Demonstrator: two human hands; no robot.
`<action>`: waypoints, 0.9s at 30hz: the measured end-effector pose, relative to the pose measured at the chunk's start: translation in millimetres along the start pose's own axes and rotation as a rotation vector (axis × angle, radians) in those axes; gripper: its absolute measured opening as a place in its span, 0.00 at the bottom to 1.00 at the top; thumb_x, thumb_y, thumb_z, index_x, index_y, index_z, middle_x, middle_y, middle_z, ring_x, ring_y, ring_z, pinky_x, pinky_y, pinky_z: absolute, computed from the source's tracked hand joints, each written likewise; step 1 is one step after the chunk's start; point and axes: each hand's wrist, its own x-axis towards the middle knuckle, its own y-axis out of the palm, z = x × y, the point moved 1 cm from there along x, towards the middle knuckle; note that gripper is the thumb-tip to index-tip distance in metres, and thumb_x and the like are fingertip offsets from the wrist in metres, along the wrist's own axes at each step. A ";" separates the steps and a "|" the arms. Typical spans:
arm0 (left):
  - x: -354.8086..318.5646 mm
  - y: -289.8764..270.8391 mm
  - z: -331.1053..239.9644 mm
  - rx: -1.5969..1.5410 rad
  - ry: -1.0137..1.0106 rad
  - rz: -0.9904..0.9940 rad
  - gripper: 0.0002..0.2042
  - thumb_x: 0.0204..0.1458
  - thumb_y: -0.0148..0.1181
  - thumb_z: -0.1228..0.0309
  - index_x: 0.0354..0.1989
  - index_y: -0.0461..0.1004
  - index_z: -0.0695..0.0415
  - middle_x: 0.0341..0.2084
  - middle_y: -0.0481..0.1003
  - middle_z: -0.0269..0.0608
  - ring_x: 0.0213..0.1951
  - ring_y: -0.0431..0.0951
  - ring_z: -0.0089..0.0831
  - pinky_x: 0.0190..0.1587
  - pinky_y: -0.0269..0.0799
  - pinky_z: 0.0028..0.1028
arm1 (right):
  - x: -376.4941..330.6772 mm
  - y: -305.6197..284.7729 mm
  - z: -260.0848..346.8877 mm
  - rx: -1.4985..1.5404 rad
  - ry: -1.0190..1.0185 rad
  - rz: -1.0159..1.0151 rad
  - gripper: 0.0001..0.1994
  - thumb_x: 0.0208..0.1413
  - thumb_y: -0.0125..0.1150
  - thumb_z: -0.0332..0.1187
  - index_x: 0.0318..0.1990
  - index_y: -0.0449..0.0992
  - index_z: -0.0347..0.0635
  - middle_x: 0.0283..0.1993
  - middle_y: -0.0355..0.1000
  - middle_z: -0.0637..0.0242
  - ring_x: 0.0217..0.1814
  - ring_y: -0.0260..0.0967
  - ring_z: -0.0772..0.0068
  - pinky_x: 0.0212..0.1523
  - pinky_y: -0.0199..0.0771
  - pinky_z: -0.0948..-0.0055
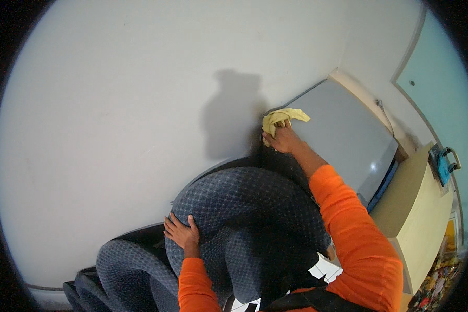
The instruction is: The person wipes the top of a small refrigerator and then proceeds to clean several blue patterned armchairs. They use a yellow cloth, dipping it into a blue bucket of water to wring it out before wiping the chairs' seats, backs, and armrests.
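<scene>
My right hand point(282, 138) grips a yellow cloth point(288, 114), pressed at the near left corner of a grey tabletop point(343, 125) by the wall. Part of the cloth sticks out past my fingers over the grey surface. My left hand point(183, 231) lies with spread fingers on the top left edge of a dark blue patterned chair back point(244, 192). The palm side of that hand is hidden against the fabric.
More dark patterned chairs point(125, 260) stand in a row at lower left along the white wall point(114, 104). A pale wooden cabinet point(416, 218) is at right, with a teal object point(443, 166) on it. A cable point(385, 112) hangs behind the grey top.
</scene>
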 end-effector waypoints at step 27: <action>-2.4 -5.8 5.1 0.007 0.030 0.041 0.41 0.56 0.35 0.33 0.68 0.52 0.54 0.65 0.55 0.60 0.66 0.53 0.53 0.66 0.46 0.55 | -353.8 -133.1 69.7 -0.008 1.062 -0.006 0.16 0.57 0.56 0.42 0.37 0.77 0.36 0.30 0.77 0.52 0.33 0.77 0.49 0.38 0.76 0.57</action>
